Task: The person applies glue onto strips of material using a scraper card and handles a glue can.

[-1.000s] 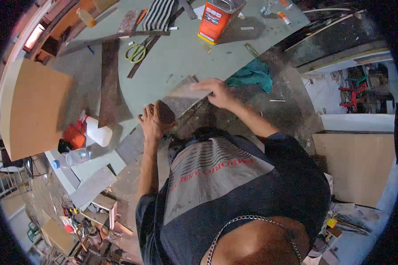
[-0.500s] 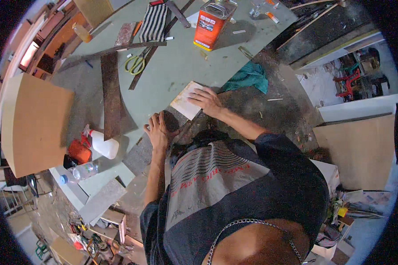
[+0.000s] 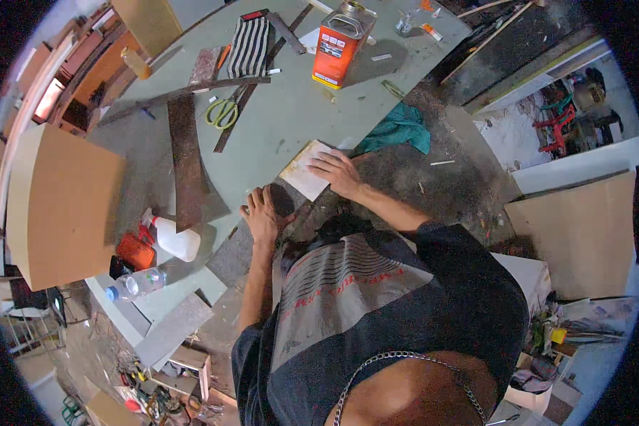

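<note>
1. White pad (image 3: 302,172) lies aslant at the near edge of the surface (image 3: 263,145), its longer visible side running lower left to upper right.
2. It looks flat, squarish, yellow-brown along its upper-left edge.
3. Right hand (image 3: 337,174) covers it, grip unclear; left hand (image 3: 263,216) has a wide grip.

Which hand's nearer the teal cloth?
Right: the right hand rests on the pale pad, just lower left of the teal cloth; the left hand is farther off in the same direction.
</note>
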Tool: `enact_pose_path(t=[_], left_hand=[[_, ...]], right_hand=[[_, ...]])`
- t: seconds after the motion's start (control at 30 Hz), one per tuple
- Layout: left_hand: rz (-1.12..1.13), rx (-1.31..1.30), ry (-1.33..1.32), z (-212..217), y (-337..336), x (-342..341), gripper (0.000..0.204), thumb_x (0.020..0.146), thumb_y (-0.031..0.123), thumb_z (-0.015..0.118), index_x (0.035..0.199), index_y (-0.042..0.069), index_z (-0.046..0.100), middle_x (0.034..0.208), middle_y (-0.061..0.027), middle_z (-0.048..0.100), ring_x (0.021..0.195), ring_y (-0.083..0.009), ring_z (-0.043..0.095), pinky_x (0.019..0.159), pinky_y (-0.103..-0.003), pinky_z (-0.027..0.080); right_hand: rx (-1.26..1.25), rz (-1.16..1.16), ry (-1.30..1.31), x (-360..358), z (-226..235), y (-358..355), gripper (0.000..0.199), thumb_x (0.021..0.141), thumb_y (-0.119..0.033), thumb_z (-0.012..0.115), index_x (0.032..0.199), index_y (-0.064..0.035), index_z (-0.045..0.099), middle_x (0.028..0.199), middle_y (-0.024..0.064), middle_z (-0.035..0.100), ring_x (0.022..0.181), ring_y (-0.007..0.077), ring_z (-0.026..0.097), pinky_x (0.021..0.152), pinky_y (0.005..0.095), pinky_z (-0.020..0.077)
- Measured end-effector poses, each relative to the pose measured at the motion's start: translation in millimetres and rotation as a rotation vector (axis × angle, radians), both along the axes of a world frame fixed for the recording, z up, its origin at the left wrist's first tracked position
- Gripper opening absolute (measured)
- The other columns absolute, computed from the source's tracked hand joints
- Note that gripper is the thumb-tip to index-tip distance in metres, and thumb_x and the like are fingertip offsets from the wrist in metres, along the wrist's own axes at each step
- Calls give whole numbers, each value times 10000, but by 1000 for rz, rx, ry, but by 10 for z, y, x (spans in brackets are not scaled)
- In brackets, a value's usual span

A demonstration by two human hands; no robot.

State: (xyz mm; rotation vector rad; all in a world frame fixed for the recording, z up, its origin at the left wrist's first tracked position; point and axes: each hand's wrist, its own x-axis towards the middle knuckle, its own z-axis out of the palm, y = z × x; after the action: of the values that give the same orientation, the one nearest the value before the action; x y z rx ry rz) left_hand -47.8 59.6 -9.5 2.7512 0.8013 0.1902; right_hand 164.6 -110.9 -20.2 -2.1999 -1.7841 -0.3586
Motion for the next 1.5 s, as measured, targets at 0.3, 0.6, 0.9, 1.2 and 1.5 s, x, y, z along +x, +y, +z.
enact_pose_path(t=[0.3,0.6,0.9,1.2,1.5], left_hand=[[2,-53,64,54,9,3,1111,502,512,918,1427,129,436,1377,-101,467,1302,-310,423,1025,-573,331],[-112,0,-17,-16,-48,0,1076,470,523,917,1375,141,478,1333,-83,503,1259,-312,456,993,-551,353],[-82,-15,0,-4,-149,68,1068,507,592,885,1367,99,489,1334,-125,488,1248,-329,450,1003,-548,331],[-72,-5,41,16,-208,287,1089,510,600,891,1399,129,473,1327,-109,477,1257,-314,433,1008,-550,320],[-94,-12,138,123,-221,432,1045,517,490,925,1399,180,457,1357,-83,464,1289,-301,418,1025,-570,330]], right_hand=[[14,47,42,-240,68,-226,441,812,-85,571,1227,-192,672,1308,7,640,1288,215,538,1130,437,362],[-23,-76,52,-630,169,-552,453,767,-53,597,1199,-159,682,1299,20,644,1276,214,543,1113,428,388],[-76,-106,54,-574,119,-1032,500,733,-26,599,1210,-159,671,1331,23,625,1320,205,509,1128,415,373],[-157,-339,521,-151,550,-1664,618,663,72,562,1216,-174,687,1300,47,653,1271,238,564,1070,393,440],[-48,-32,302,641,757,-861,628,642,45,628,1224,-185,681,1302,51,652,1251,250,579,1059,398,438]])
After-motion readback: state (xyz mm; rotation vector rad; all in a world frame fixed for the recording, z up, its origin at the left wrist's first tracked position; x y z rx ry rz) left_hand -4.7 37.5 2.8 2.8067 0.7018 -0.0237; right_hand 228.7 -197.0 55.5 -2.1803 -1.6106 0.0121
